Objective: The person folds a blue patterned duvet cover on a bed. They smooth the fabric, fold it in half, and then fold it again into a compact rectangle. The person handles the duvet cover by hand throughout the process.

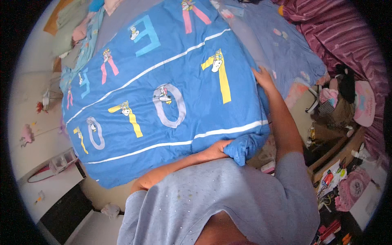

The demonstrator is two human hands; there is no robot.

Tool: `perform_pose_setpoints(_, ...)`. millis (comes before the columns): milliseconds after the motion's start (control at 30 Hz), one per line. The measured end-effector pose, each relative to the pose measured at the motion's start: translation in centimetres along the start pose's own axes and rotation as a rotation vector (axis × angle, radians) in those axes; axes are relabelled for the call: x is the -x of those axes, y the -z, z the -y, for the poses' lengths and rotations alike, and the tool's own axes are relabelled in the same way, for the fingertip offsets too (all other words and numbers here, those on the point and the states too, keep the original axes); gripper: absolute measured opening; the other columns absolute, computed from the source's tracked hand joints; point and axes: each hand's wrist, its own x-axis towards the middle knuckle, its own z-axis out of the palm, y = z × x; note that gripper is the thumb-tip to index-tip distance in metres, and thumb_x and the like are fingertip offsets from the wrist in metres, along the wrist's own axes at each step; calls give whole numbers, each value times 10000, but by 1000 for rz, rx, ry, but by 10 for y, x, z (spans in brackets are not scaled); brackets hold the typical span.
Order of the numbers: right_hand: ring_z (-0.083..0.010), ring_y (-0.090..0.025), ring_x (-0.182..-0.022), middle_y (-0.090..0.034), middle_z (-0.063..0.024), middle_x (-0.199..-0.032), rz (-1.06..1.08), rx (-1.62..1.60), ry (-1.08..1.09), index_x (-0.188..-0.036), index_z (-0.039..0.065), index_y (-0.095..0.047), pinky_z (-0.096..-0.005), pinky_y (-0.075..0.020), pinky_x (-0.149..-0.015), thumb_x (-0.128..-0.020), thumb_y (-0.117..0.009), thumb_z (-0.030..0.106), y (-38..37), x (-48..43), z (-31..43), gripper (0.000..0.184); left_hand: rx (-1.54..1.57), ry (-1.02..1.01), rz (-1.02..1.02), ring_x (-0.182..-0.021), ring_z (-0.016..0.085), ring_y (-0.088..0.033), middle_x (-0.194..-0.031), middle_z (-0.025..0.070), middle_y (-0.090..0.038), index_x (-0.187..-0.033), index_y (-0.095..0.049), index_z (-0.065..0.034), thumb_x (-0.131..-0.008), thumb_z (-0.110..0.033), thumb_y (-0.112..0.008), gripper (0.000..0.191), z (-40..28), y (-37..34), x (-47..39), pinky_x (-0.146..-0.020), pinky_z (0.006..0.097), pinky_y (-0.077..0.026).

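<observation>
A blue quilt or duvet cover (196, 73) spreads before me, printed with large yellow, grey, pink and light-blue figures, cartoon dogs and white stripes. Near my body, my left hand (220, 147) grips a bunched corner at its lower edge. My right hand (264, 78) is farther out, closed on the right edge; some of its fingers are hidden by the fabric. The near edge hangs in front of my grey shirt (214, 186). Beneath the far part is a bed with a lavender floral sheet (272, 46).
A shiny purple curtain (346, 49) hangs on the right. Below it are a pink cushion (364, 104) and piled items. A cluttered surface with a pink lace-edged object (353, 190) lies lower right. A white cabinet (56, 183) stands left, near a plastic bag (111, 210).
</observation>
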Motion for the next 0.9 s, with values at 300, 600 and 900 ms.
perform_pose_setpoints(300,-330,-592,-1046,-618,-209,-1114,169,226,87,-1162,-60,-574,-407,-462,-879,-822,-613,488,-79,-97,96,646,61,-91,149,-1007,120,-547,-1106,26,-620,-1140,-573,-12,-777,-22,-693,382,53,-3,-25,-890,311,-445)
perform_pose_setpoints(600,-286,-641,-853,-664,-162,-986,-87,90,500,-1104,11,-619,-357,-489,-774,-884,-579,314,-14,-106,82,376,85,-181,247,-1034,142,-555,-1138,49,-624,-1183,-577,-59,-784,-47,-698,417,56,-13,-44,-908,311,-434)
perform_pose_setpoints(900,-230,-600,-975,-648,-159,-1058,93,-15,316,-1105,-32,-618,-356,-442,-849,-925,-510,399,-11,-89,126,480,57,-209,267,-1052,173,-568,-1172,66,-621,-1227,-561,-77,-793,-53,-691,453,43,-24,-57,-918,326,-434)
